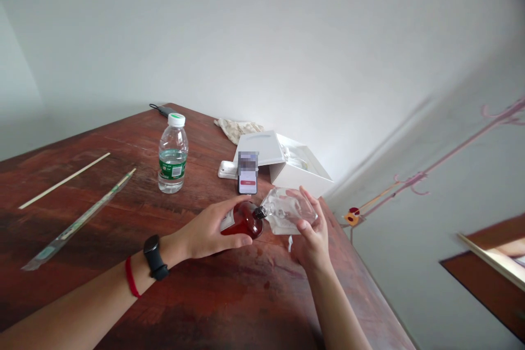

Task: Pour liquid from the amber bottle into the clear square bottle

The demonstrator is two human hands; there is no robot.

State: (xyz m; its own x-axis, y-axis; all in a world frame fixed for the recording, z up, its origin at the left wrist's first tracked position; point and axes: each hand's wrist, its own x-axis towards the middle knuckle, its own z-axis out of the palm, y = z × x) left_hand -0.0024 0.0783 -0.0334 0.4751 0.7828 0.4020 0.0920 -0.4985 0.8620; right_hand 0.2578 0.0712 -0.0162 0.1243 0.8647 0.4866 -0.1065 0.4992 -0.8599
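Red-liquid bottle [243,223] and clear glass bottle [289,209] are meeting neck to neck

The left hand [209,232] is clamping around the red-liquid bottle, its thumb and fingers gripping either side of the body, and the dark neck is pointing toward the right hand [315,238]. That hand is holding the clear glass bottle from its base end, fingers and thumb closing on its sides. Both bottles are lying tilted well over, in front of the person and near the middle of the reddish-brown surface [205,295]; whether liquid is passing between them, I cannot tell. A black wristband [155,258] and a red cord [131,279] are circling the left wrist and forearm.

Just beyond the bottles, a smartphone [248,181] with a lit screen is standing propped near a white box [301,179], whose lid [262,145] is leaning at its left side. A pale cloth [238,128] is lying behind the lid. To the left, a plastic water bottle [172,156] with a green label and white cap is standing upright, partly filled. Farther left, a bare wooden stick [65,180] is lying near a clear-wrapped stick packet [82,221]. At the right, a pink rack [414,178] is standing by the wall [287,38].
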